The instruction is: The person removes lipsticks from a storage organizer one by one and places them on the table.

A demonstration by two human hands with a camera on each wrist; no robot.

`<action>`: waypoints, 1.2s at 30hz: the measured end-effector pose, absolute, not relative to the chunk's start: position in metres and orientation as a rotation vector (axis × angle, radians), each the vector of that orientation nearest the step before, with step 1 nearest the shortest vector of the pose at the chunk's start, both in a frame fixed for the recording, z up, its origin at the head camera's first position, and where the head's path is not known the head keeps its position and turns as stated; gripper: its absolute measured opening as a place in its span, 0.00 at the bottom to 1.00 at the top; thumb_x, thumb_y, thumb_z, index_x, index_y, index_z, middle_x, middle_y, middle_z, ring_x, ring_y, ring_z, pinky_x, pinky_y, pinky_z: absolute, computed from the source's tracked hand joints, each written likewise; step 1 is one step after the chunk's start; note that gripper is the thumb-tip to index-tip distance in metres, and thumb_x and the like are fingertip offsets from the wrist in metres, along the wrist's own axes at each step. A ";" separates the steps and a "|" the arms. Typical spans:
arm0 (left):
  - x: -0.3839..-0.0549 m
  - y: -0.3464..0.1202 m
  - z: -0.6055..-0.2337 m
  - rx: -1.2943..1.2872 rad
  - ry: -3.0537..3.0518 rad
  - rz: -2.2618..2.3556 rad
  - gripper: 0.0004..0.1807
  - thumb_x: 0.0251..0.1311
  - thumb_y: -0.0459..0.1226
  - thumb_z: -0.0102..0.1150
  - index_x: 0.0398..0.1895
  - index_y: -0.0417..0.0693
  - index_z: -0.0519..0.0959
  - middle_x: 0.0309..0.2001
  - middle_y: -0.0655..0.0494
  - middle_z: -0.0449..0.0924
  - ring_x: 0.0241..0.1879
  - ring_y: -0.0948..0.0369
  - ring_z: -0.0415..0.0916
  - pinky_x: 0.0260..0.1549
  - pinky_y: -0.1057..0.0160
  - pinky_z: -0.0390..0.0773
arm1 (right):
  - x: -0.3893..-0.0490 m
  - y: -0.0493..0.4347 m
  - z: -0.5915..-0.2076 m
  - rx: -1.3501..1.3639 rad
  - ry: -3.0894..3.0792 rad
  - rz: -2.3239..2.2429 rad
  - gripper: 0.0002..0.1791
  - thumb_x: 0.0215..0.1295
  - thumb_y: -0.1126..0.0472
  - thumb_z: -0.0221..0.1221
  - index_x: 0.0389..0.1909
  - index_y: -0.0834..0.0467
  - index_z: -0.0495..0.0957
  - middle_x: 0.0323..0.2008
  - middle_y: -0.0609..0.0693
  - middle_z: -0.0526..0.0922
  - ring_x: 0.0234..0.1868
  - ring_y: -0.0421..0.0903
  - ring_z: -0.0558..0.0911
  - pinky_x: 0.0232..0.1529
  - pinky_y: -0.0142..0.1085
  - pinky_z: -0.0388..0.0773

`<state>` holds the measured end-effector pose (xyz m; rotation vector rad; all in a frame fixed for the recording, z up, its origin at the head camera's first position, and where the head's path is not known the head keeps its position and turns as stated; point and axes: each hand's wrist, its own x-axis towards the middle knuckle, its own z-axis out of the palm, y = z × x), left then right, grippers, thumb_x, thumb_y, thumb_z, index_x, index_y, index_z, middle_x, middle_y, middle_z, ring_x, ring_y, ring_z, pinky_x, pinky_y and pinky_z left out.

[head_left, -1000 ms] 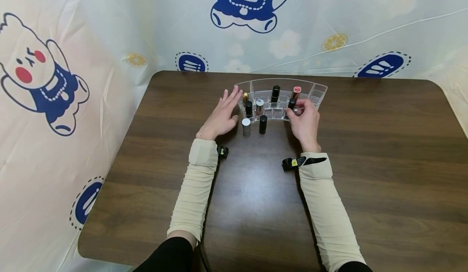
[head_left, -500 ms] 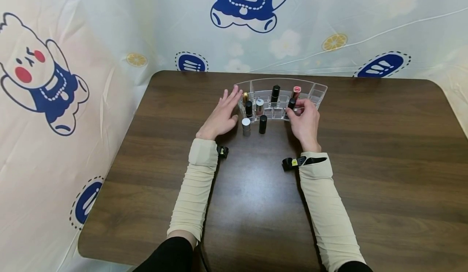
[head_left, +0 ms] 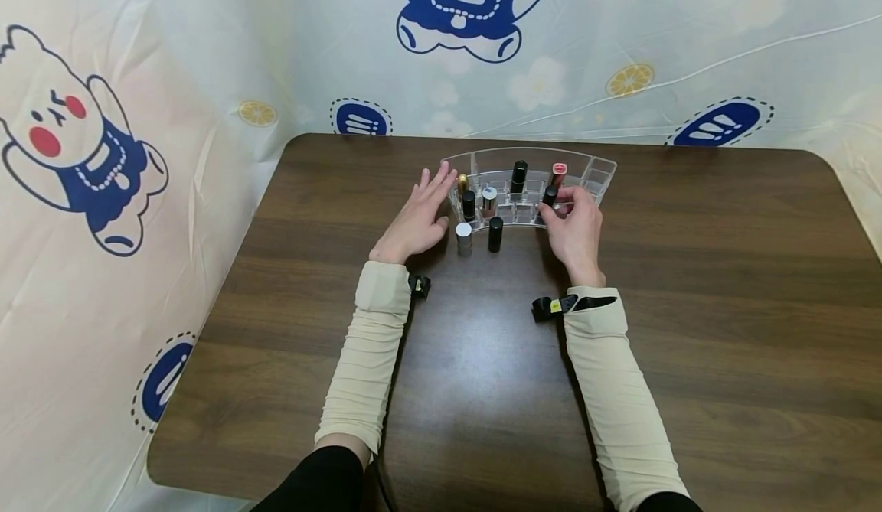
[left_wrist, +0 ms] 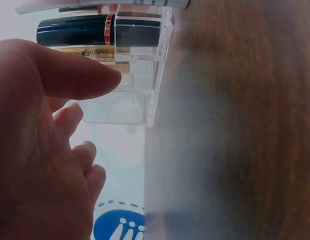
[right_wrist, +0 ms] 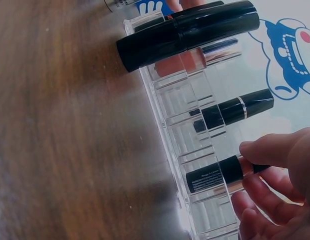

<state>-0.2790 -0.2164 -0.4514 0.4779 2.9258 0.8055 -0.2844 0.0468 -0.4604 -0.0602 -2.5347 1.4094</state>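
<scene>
A clear acrylic lipstick organizer [head_left: 605, 169] with a curved front stands near the table's far edge. At its right side my right hand [head_left: 576, 235] pinches a black lipstick [head_left: 549, 195] between thumb and fingers. In the right wrist view, the lower end of that lipstick [right_wrist: 210, 177] sits inside a front-row slot. My left hand [head_left: 416, 217] lies by the organizer's left end, its fingers extended and fingertips at the side wall. The left wrist view shows the thumb [left_wrist: 87, 77] in front of a black lipstick with a copper band [left_wrist: 77, 31].
Other slots hold a gold-topped tube [head_left: 462, 183], a silver-topped tube [head_left: 489, 200], a tall black lipstick [head_left: 519, 176] and a red-topped tube [head_left: 559, 173]. In front of the organizer, a white-capped tube [head_left: 464, 239] and a black tube [head_left: 495, 234] stand on the brown table [head_left: 723, 305].
</scene>
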 end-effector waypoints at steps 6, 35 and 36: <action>-0.279 -0.216 -0.451 0.470 2.918 0.805 0.43 0.62 0.31 0.47 0.78 0.56 0.41 0.79 0.60 0.28 0.77 0.52 0.22 0.75 0.46 0.36 | -0.283 0.047 -0.457 -0.062 -2.524 1.422 0.16 0.59 0.62 0.64 0.45 0.66 0.77 0.43 0.63 0.80 0.40 0.56 0.80 0.42 0.38 0.70; -0.278 -0.217 -0.451 0.474 2.912 0.813 0.44 0.62 0.31 0.47 0.78 0.57 0.40 0.79 0.58 0.29 0.77 0.53 0.22 0.75 0.45 0.36 | -0.282 0.049 -0.445 -0.045 -2.432 1.447 0.15 0.58 0.62 0.65 0.44 0.65 0.77 0.41 0.61 0.81 0.40 0.56 0.79 0.40 0.32 0.67; -0.278 -0.217 -0.451 0.475 2.913 0.813 0.44 0.62 0.31 0.47 0.78 0.57 0.40 0.79 0.58 0.29 0.77 0.53 0.22 0.75 0.45 0.37 | -0.282 0.049 -0.444 -0.043 -2.431 1.448 0.15 0.58 0.62 0.64 0.44 0.65 0.77 0.40 0.62 0.81 0.40 0.56 0.79 0.40 0.32 0.67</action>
